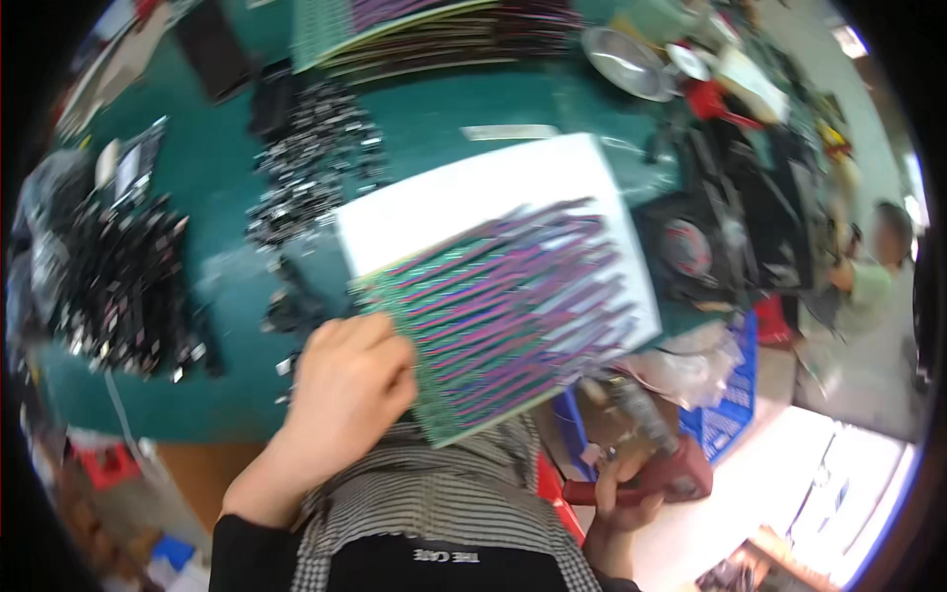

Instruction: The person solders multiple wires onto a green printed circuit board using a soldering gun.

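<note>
Striped panel [434, 409] at the near edge of the table [222, 326], a red gun-shaped tool [688, 472] alongside.
The left hand [355, 373] curls at the panel's left edge (I cannot tell whether it pinches); the right hand [621, 501] wraps the tool's handle, off the near edge. Purple strips [528, 291] already lie in rows; work seems partway, a similar stack [424, 54] at the far edge being done or waiting, unclear which.

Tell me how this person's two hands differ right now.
The left hand is curled at the green edge of the striped sheet, while the right hand grips a red tool.
The left hand shows its back openly; the right hand is partly covered by the tool.
Both are bare.
</note>
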A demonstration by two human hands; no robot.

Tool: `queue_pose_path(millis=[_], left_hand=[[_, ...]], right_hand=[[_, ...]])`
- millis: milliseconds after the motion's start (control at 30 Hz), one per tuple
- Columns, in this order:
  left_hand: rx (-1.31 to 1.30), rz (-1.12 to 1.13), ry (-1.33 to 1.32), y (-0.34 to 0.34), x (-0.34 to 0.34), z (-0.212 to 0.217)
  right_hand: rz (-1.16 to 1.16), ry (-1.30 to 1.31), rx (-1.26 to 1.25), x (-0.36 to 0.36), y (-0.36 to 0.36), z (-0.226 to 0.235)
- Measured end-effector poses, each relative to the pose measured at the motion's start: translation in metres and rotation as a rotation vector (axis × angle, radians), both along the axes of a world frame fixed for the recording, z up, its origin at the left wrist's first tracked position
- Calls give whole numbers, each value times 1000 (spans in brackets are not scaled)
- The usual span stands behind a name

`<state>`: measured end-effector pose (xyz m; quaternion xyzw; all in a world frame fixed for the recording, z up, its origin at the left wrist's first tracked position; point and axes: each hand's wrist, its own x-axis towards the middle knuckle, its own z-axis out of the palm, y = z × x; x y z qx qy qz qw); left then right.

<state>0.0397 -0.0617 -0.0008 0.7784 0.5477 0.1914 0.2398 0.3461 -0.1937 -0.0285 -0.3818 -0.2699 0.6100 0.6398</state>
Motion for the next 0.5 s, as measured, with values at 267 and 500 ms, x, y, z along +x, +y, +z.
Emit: queue_pose_path(millis=[267, 500], left_hand=[[40, 98, 88, -11, -3, 11], [232, -21, 118, -17, -21, 2]], right_hand=[[-245, 695, 279, 69, 39, 7], [-301, 451, 111, 181, 59, -57]])
